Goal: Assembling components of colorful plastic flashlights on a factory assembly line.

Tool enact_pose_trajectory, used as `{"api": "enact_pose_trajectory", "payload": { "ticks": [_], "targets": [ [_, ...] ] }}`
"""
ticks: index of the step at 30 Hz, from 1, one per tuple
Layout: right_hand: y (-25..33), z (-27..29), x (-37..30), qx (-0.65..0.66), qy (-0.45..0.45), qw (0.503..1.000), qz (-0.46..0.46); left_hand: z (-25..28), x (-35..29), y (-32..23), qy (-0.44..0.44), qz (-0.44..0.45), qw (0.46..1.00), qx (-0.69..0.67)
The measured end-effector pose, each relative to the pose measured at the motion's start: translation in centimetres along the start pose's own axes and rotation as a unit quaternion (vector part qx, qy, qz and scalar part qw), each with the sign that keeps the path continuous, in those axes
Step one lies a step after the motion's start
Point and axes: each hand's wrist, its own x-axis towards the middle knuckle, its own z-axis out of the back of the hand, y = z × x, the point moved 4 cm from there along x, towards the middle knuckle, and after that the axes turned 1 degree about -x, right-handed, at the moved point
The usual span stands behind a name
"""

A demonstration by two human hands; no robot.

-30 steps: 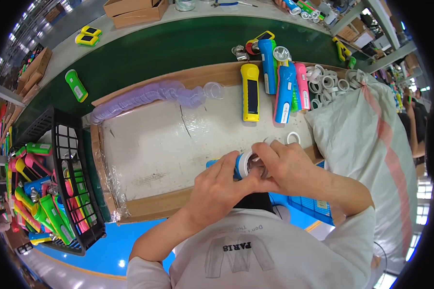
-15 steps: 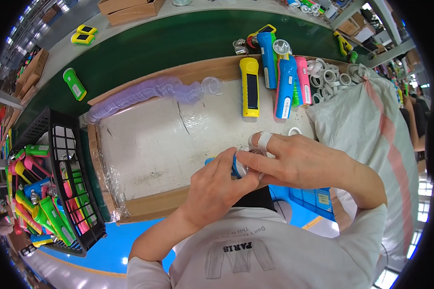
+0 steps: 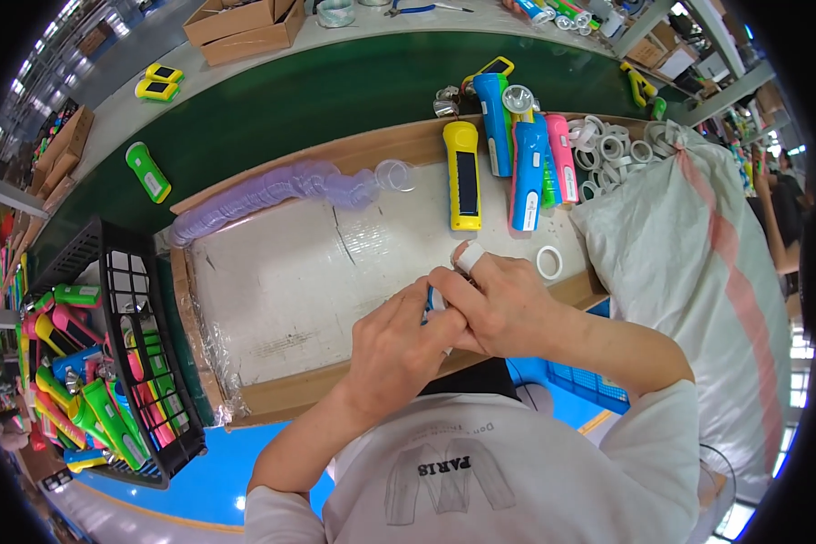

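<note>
Over the near side of the tray, both hands are closed around a blue flashlight (image 3: 432, 303), mostly covered by my fingers. My left hand (image 3: 392, 343) grips it from the left. My right hand (image 3: 510, 304) presses its fingers and thumb onto its end; white tape (image 3: 469, 257) wraps one finger. A white ring (image 3: 549, 263) lies flat on the board just right of my right hand. Beyond the hands rest a yellow flashlight (image 3: 463, 177), a blue one (image 3: 527, 177) and a pink one (image 3: 562, 161). A row of clear round lenses (image 3: 272, 187) runs along the tray's far left.
Several white rings (image 3: 612, 150) are heaped at the tray's far right, beside a large white sack (image 3: 680, 245). A black crate (image 3: 159, 363) of coloured flashlights stands at left. A green flashlight (image 3: 147, 172) lies on the green belt (image 3: 363, 82). Cardboard edging (image 3: 290, 392) borders the tray.
Both hands have shifted slightly left, and my right fingers have closed further over the flashlight's end, covering more of it. The loose white ring now shows fully.
</note>
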Motion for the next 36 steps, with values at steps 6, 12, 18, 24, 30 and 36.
{"api": "enact_pose_trajectory", "payload": {
  "ticks": [6,12,18,24,30,36],
  "targets": [
    [-1.8,0.1,1.9,0.069,0.019,0.996,-0.06,-1.3,0.2,2.7,0.012,0.169,0.947,-0.271],
    [-5.7,-3.0,2.8,0.118,-0.039,0.991,-0.051,-2.6,1.3,4.2,0.129,0.213,0.968,-0.034],
    [-10.0,-6.8,5.5,-0.035,-0.039,0.993,-0.11,-2.2,4.6,7.2,0.156,0.16,0.955,0.194],
    [-8.3,-1.3,4.0,0.415,-0.046,0.889,-0.186,-0.4,5.2,7.6,0.219,0.334,0.875,-0.275],
    [-10.2,-3.6,3.3,0.355,-0.059,0.902,-0.236,-2.4,5.5,5.7,0.28,0.437,0.739,-0.43],
    [-15.2,-0.6,1.9,0.233,-0.244,0.895,-0.292,-2.2,12.3,11.1,0.175,0.161,0.965,0.109]
  ]
}}
